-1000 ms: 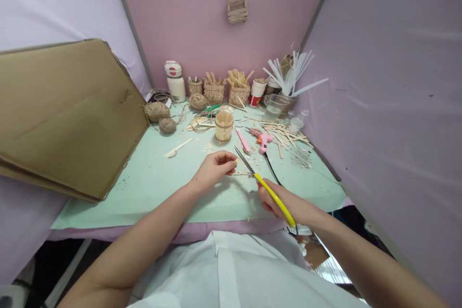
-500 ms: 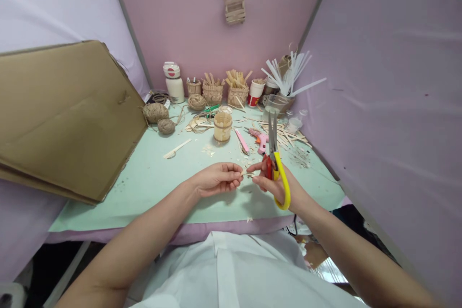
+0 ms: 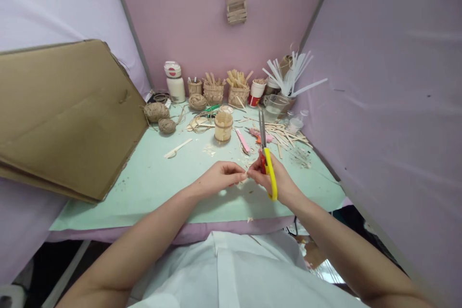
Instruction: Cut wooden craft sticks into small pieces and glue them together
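Over the surface (image 3: 144, 178), the left hand (image 3: 225, 175) and right hand (image 3: 276, 180) meet at the fingertips.
The right hand is clamped on the scissors (image 3: 267, 158), long axis toward twelve o'clock, handles toward six; they lie at two o'clock from the left hand, whose fingertips pinch together, on what I cannot tell. A wooden cup (image 3: 223, 130) stands at eleven.

**Glossy Plastic, Matt Wood, Rough Fibre**

Yellow-and-red long-bladed scissors (image 3: 266, 155) pair smooth metal with glossy plastic; the round pale wooden cup (image 3: 223, 130) looks matt, round brown twine balls (image 3: 156, 112) rough, flat brown cardboard sheets (image 3: 72, 115) dull, the pale-green bench (image 3: 151, 173) smooth.
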The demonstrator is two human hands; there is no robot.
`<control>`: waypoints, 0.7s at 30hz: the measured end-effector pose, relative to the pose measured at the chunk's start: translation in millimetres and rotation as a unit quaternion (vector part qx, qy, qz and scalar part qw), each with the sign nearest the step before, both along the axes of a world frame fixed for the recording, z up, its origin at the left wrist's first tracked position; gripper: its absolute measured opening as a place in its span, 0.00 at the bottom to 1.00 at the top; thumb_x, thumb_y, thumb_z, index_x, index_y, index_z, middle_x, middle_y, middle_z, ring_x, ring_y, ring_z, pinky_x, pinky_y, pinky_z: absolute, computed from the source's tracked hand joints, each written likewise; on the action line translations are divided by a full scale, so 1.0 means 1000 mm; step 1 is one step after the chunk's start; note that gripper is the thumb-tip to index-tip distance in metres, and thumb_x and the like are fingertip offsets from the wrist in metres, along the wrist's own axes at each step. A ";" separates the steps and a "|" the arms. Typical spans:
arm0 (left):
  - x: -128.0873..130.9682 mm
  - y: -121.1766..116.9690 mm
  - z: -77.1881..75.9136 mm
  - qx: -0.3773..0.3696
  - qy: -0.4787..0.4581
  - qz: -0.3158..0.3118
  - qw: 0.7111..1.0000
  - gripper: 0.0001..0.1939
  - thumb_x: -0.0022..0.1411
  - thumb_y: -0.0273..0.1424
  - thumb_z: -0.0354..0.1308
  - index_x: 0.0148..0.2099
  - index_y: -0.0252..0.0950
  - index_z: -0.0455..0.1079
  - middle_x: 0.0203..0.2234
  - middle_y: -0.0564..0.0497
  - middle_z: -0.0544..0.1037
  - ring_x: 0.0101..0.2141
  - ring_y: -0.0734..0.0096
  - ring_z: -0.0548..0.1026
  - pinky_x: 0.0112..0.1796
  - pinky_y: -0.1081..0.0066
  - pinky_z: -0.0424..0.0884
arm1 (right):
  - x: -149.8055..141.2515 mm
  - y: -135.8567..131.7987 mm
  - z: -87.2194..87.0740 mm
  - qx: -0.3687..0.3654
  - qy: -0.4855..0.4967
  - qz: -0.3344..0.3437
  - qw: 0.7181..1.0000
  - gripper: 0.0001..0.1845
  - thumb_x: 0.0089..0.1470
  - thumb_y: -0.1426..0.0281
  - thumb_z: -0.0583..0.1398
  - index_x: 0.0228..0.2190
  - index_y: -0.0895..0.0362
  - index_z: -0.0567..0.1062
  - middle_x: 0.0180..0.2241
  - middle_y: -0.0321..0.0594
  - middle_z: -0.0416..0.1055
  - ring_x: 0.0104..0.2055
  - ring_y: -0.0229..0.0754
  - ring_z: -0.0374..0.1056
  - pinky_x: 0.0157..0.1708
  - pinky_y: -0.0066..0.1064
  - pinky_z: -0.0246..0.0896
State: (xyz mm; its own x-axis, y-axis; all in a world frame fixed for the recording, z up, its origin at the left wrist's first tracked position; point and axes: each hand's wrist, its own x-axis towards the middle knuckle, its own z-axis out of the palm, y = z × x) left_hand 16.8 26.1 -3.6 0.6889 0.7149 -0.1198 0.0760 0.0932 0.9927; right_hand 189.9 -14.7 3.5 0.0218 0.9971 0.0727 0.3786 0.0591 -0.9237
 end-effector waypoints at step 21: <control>0.008 0.002 -0.006 -0.043 -0.108 0.196 0.974 0.13 0.46 0.37 0.64 0.30 0.33 0.71 0.20 0.55 0.71 0.22 0.79 0.68 0.27 0.76 0.64 | -0.009 -0.049 0.018 -0.127 -0.139 0.118 0.975 0.19 0.57 0.51 0.46 0.28 0.54 0.57 0.25 0.32 0.56 0.27 0.37 0.51 0.28 0.30 0.52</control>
